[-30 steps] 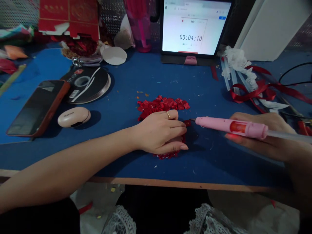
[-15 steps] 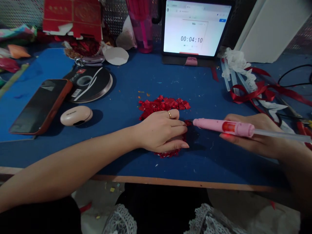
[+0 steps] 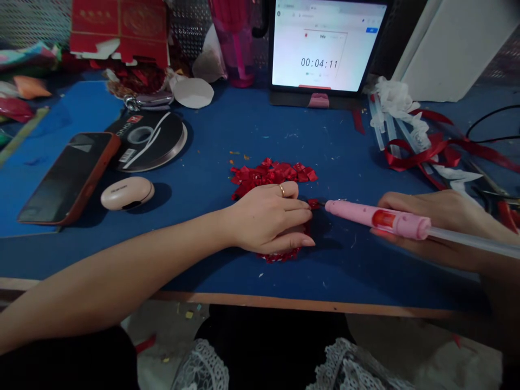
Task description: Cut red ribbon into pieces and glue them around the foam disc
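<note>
at the table's front, right hand (image 3: 430, 225) wrapped around a pink glue gun (image 3: 400, 221)

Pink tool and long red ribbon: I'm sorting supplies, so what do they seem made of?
The pink tool seems hard matte plastic, judging by its smooth molded body. The long red ribbon looks like satin fabric, softly shiny along its loose loops; the exact fiber is unclear.

Place: small craft workspace, home or workshop unclear | Surface: blue-topped bench (image 3: 260, 281) | Craft signs: pink glue gun (image 3: 376, 218), clear glue sticks (image 3: 390, 130), ribbon spool (image 3: 148, 141), loose red ribbon (image 3: 439, 151), heap of red folded pieces (image 3: 272, 174), scattered scraps | Personal items: phone (image 3: 69, 179), oval case (image 3: 127, 193), tablet (image 3: 320, 51) showing a timer at 00:04:11
</note>
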Tool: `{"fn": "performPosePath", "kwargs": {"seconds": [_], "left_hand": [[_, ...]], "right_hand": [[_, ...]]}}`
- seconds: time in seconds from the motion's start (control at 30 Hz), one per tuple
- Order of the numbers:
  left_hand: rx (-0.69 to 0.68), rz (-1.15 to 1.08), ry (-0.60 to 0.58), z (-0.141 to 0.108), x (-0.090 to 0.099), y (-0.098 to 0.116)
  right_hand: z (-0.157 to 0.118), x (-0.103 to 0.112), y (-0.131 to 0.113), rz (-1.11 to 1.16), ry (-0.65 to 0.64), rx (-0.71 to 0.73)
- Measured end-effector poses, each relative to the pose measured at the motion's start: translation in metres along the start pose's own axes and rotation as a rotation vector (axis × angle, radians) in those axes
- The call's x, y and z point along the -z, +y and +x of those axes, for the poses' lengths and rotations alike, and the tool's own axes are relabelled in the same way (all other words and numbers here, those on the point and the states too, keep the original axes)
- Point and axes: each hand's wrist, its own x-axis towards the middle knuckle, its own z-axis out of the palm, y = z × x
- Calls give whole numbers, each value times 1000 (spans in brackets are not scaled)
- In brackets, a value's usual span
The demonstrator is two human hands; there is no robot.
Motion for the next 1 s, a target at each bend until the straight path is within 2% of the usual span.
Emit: {"fn": "performPosePath", "kwargs": {"seconds": [0.23,0.5,1.0], "left_hand": [[20,-5,-44,-1,-1,0],[26,-12,-56,-2,-1,0],[33,-7,-78,-1,-2,0]], "right_hand": [[-2,7,-1,-80,-25,-74],[6,12,-3,-157,-24,-7],[17,21,-5,-205,-131,-9]]}}
